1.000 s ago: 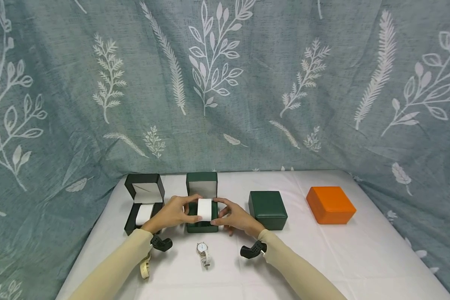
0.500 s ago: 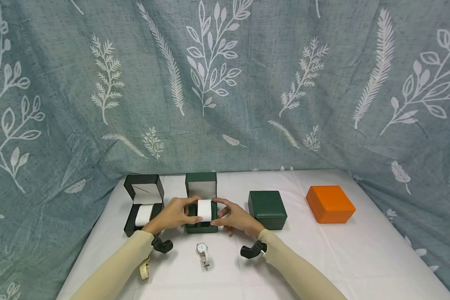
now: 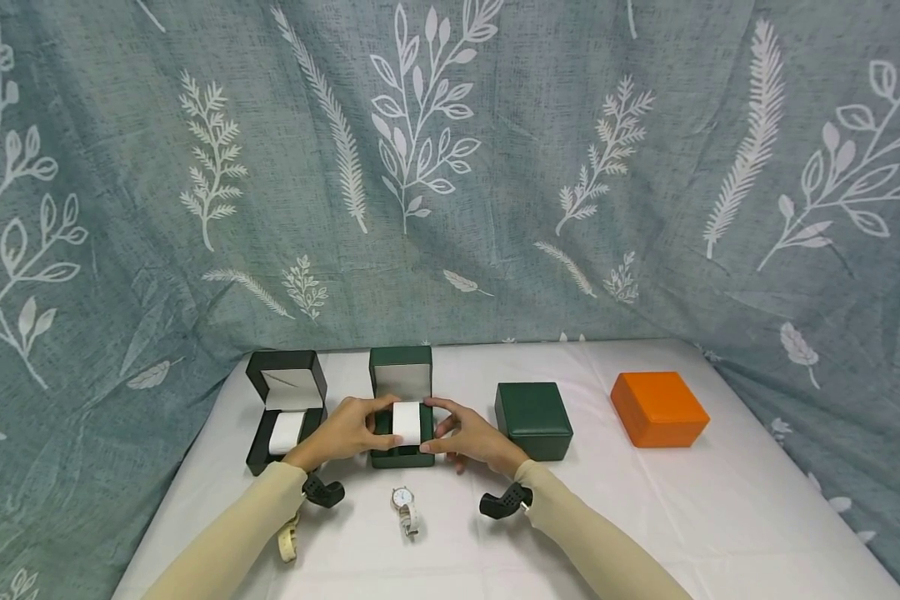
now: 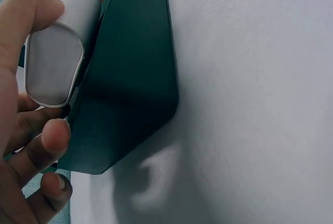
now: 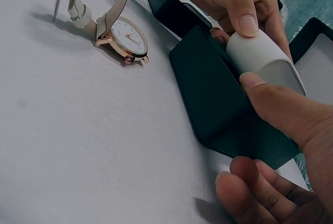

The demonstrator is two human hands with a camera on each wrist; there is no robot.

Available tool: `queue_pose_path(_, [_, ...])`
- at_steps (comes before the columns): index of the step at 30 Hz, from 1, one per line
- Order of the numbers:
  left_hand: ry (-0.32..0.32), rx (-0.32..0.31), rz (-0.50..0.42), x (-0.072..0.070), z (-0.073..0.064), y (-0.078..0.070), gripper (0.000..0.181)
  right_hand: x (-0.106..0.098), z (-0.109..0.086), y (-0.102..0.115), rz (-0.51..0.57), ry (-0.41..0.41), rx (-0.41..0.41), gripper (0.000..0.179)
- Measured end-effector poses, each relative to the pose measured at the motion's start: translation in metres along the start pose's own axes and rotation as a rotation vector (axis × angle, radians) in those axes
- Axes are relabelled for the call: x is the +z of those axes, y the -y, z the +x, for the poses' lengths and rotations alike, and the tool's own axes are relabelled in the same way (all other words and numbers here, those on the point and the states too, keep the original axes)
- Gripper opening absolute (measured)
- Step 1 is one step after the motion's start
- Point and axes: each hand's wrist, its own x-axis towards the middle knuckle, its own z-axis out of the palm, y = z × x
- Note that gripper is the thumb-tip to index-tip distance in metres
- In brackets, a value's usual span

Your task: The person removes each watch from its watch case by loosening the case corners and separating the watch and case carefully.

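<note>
A white watch cushion [image 3: 407, 423] sits in the mouth of an open green watch box [image 3: 401, 364], tilted up out of its base in the wrist views. My left hand [image 3: 350, 429] pinches the cushion from the left, its thumb on the near face. From the right, my right hand [image 3: 474, 435] holds it too, with the thumb [image 5: 253, 80] on the cushion's near edge and the lower fingers beside the box wall. On the cloth in front lies a wristwatch [image 3: 403, 508] with a pale strap; the right wrist view shows its rose-gold case [image 5: 127, 38].
An open black watch box [image 3: 288, 367] with a white cushion stands left. A second pale-strapped watch [image 3: 288, 540] lies by my left forearm. Rightward are a closed green box [image 3: 534, 412] and an orange box [image 3: 658, 408]. A patterned curtain [image 3: 450, 208] hangs behind the white-covered table.
The head view has shifted slightly. Both hands stay on the cushion in nearly the same place, and the box has not visibly moved.
</note>
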Motion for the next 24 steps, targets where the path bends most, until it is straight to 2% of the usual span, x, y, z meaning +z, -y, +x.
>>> queue_pose_path(11, [-0.009,0.018,0.035,-0.0024,-0.0029,-0.0004,0.075,0.0004,-0.0012,-0.0002,-0.009,-0.005,-0.007,0.082])
queue_pose_path(24, [-0.029,0.058,0.148,-0.0013,-0.0038,0.0065,0.074,0.0003,-0.002,0.0001,-0.003,-0.003,-0.012,0.083])
